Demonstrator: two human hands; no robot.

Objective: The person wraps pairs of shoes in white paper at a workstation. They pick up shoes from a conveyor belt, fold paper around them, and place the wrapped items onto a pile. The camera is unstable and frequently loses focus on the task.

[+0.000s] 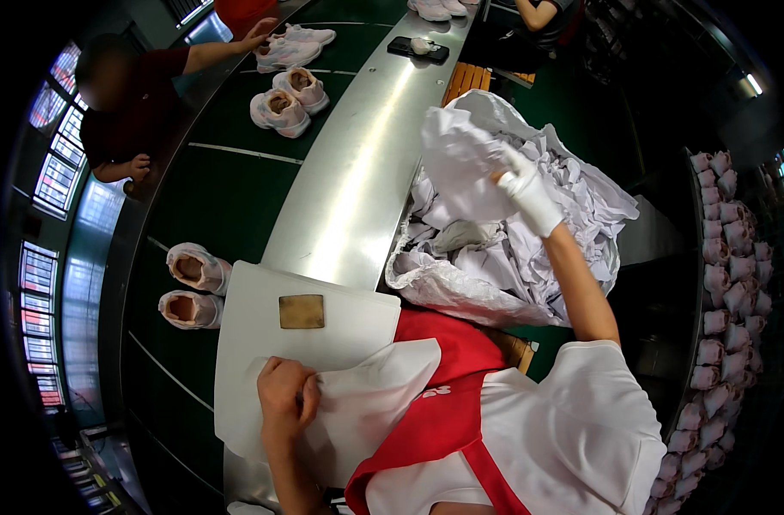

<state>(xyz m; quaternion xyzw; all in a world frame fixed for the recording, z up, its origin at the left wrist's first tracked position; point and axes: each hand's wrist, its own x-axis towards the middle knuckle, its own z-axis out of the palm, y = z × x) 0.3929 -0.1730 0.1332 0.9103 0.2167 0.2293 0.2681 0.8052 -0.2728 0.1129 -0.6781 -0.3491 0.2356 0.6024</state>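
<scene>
My right hand (529, 196), in a white glove with some fingertips bare, grips a crumpled sheet of white paper (460, 163). It is above a large white sack (482, 300) filled with crumpled paper (572, 202). Low on the left, my left hand (289, 399) is bare, its fingers curled closed. It rests over a pile of flat white paper sheets (254, 335), beside a loose, bent sheet (370, 378). Whatever may be inside its fingers is hidden. On the pile lies a brownish rectangular block (302, 312).
Pale shoes stand in pairs (194, 287) on the green conveyor belt (229, 189) to the left. A metal ledge (340, 189) carries a black phone (417, 50). Across the belt, a person in dark red (143, 94) reaches toward shoes. Racked shoes (726, 292) line the right.
</scene>
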